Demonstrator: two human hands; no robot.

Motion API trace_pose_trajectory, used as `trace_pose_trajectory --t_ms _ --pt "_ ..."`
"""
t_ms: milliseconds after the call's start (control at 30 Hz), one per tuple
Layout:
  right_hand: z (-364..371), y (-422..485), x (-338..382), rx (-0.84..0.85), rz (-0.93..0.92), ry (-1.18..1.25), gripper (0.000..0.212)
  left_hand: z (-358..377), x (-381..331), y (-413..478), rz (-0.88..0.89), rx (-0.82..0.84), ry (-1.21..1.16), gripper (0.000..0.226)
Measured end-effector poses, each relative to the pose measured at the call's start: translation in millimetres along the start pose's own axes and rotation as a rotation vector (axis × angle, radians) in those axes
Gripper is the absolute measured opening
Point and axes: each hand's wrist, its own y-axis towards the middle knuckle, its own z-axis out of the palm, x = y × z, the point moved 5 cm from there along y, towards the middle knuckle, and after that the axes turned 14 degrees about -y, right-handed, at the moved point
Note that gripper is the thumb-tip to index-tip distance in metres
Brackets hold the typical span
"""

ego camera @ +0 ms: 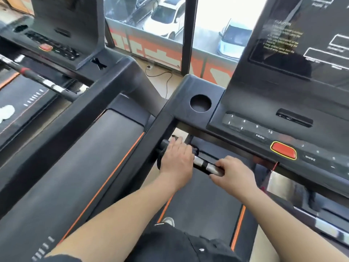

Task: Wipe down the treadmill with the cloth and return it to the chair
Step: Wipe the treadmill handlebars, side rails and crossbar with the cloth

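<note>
Hands first, from the head view: the left hand [177, 159] is curling down over a dark cloth [195, 150] and pressing it round the handlebar [202, 164], right where the bar is meeting the left upright of the treadmill [190, 87]. Only dark edges of the cloth are peeking out past the knuckles and below the wrist, so how it is folded cannot be told. The right hand [234, 173] is closing its fingers round the same bar just beside the silver sensor sleeves, apart from the left hand with bare bar between them. That grip is probably bracing the person while the other hand is rubbing.

Holding the cloth wrapped under the palm is letting it reach the bar's whole girth, not only its top. Above the hands, the cup holder [200, 103], the number keys and the red stop button [283, 150] are sitting on the console, likely awaiting a wipe too. The person is standing on the belt [204, 201]. A second treadmill [56, 46] is standing to the left. No chair is showing, so returning the cloth looks some way off.
</note>
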Motion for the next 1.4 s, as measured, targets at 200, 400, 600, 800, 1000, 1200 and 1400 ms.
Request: trace_pose_trajectory --t_ms 200,400,600,800,1000,1200,1400 --pt "1 -31 -36 0.009 -0.014 0.12 0.069 -27 40 11 0.051 -0.012 0.166 0.028" --pt "8 -55 -77 0.016 0.076 -0.046 0.04 26 -67 0 0.22 -0.054 -0.099 0.026" --pt "15 -53 -78 0.005 0.053 -0.087 0.029 -2 -15 18 0.162 -0.042 0.173 0.018" --pt "14 -51 -74 -0.005 0.104 -0.064 0.017 40 -124 0 0.064 -0.11 -0.147 0.025" --pt "14 -51 -75 0.019 0.109 -0.057 0.025 31 -82 6 0.325 0.03 -0.06 0.034" --pt "15 -50 -75 0.007 0.123 -0.042 0.024 -5 -25 8 -0.198 -0.095 0.045 0.044" --pt "12 -48 -76 0.012 0.112 -0.061 0.023 39 -130 -8 0.246 0.071 -0.225 0.043"
